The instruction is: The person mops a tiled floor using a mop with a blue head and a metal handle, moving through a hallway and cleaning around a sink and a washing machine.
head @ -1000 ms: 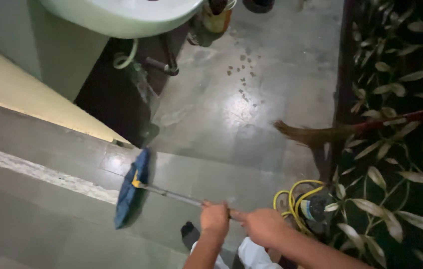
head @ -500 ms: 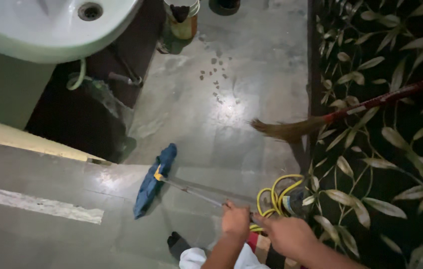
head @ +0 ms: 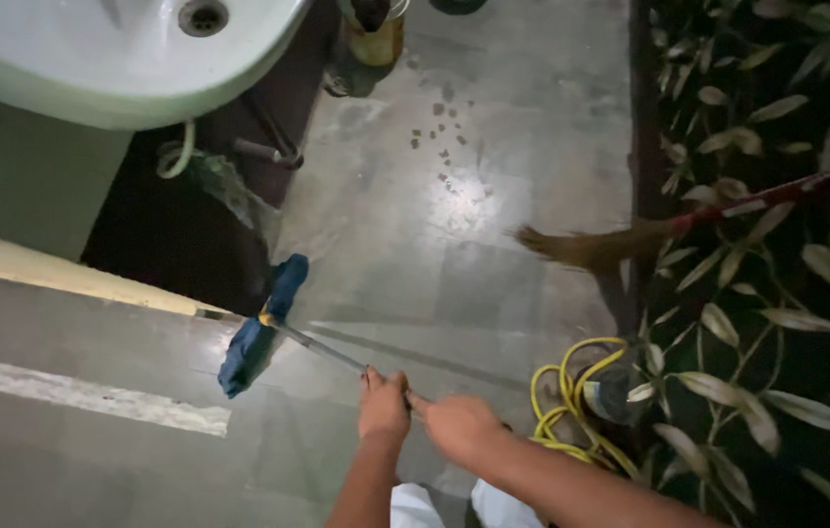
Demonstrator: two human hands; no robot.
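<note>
Both my hands grip the thin metal handle (head: 322, 350) of a mop. My left hand (head: 383, 406) is further up the shaft, and my right hand (head: 455, 422) holds it just behind. The blue mop head (head: 261, 325) lies on the grey tiled floor (head: 454, 244) at the edge of a step, down and left of my hands. The shaft runs diagonally from the mop head to my hands.
A white washbasin (head: 122, 49) hangs at top left with pipes (head: 239, 156) below it. A broom (head: 630, 240) with a red handle leans in from the right over leafy plants (head: 777, 293). A coiled yellow hose (head: 571, 401) lies by my feet. A tin can (head: 376, 34) stands at the top.
The mop head has slid up and left along the floor, towards the dark gap under the basin. My hands have moved left with the handle.
</note>
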